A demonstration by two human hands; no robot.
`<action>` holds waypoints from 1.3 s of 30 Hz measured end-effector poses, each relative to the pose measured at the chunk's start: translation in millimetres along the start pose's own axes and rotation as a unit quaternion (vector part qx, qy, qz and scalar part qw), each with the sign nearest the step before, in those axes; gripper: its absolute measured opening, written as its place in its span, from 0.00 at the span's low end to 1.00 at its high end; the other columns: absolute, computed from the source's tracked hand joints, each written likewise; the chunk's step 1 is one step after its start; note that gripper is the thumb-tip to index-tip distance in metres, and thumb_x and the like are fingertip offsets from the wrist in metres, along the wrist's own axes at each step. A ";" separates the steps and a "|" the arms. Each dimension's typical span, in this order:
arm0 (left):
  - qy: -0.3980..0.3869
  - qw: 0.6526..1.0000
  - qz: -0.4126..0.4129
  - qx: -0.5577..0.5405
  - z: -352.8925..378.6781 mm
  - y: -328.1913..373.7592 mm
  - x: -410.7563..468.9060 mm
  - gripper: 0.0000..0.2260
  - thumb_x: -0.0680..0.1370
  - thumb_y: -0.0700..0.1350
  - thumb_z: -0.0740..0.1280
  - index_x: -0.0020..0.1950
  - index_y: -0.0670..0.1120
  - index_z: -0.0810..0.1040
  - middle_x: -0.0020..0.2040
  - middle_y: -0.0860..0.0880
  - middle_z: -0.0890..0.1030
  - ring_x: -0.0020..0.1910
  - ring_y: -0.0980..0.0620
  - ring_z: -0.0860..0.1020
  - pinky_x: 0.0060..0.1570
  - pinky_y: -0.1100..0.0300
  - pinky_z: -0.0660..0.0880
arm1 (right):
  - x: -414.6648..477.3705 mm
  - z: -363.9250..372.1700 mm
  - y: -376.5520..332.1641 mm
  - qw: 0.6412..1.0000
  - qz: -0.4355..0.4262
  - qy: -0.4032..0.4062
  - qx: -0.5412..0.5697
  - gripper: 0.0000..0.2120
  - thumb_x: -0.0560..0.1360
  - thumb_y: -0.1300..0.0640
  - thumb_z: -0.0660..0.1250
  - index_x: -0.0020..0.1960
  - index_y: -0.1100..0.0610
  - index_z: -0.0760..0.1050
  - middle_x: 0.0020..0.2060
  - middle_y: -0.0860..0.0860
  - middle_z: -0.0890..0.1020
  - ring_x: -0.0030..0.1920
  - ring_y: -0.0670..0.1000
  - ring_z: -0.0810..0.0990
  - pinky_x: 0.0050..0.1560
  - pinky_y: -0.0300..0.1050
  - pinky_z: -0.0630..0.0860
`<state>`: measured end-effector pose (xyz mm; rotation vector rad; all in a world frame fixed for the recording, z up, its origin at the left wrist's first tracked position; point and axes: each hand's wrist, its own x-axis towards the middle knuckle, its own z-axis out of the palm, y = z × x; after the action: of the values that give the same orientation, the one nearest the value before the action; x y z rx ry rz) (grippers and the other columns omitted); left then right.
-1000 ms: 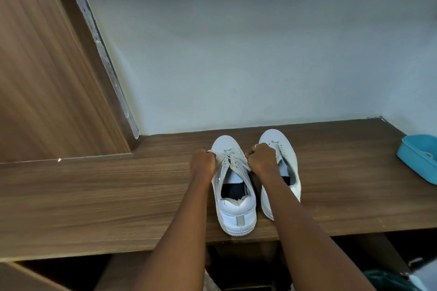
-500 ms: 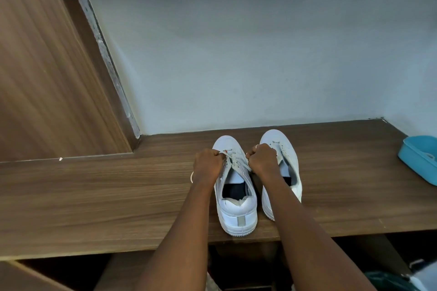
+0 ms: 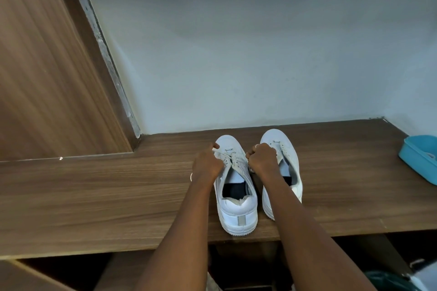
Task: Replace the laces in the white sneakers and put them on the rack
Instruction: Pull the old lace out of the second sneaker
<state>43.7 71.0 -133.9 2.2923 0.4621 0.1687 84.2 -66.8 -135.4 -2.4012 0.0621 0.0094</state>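
Two white sneakers stand side by side on the wooden shelf (image 3: 94, 196), toes toward the wall. The left sneaker (image 3: 236, 208) has a white lace (image 3: 224, 156) threaded across its eyelets. My left hand (image 3: 208, 163) is on that sneaker's left side, fingers curled round a lace end; a loop of lace shows below the wrist. My right hand (image 3: 261, 158) sits between the two shoes, fist closed on the other lace end. The right sneaker (image 3: 288, 156) is partly hidden behind my right forearm.
A blue plastic tray (image 3: 418, 158) sits at the shelf's right edge. A wooden panel (image 3: 47, 78) rises on the left and a pale wall closes the back. Below the shelf is a dark opening with a green object (image 3: 387, 281) at the lower right.
My left hand has shifted slightly outward and forward along the left sneaker, drawing the lace taut. My right hand has barely moved. The sneakers stay put.
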 end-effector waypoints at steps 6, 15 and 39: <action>-0.017 0.997 0.048 0.060 1.1 4.4 -0.8 0.14 0.76 0.43 0.62 0.58 0.51 0.82 0.58 0.49 0.81 0.54 0.49 0.78 0.47 0.63 0.70 | 0.7 -0.4 -0.2 1.000 -0.014 -0.006 -0.017 0.09 0.76 0.65 0.60 0.45 0.64 0.78 0.49 0.58 0.82 0.53 0.56 0.78 0.39 0.38 0.64; -0.006 0.997 0.028 0.068 0.3 7.2 -3.8 0.11 0.79 0.36 0.57 0.52 0.38 0.78 0.49 0.42 0.80 0.50 0.44 0.77 0.46 0.54 0.70 | 1.9 -0.1 0.4 0.999 -0.022 -0.012 -0.030 0.10 0.74 0.68 0.59 0.35 0.61 0.71 0.44 0.58 0.80 0.46 0.54 0.75 0.33 0.39 0.64; -0.003 1.000 -0.008 -0.024 1.6 2.2 0.4 0.14 0.80 0.44 0.60 0.48 0.39 0.83 0.30 0.47 0.74 0.39 0.43 0.72 0.35 0.58 0.60 | 3.8 3.1 4.0 1.000 -0.017 -0.012 0.015 0.19 0.71 0.71 0.59 0.27 0.57 0.58 0.33 0.56 0.74 0.41 0.53 0.72 0.28 0.38 0.60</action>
<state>45.1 68.6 -133.4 2.2414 0.4687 0.1621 87.9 -67.9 -140.5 -2.3717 0.0092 0.0213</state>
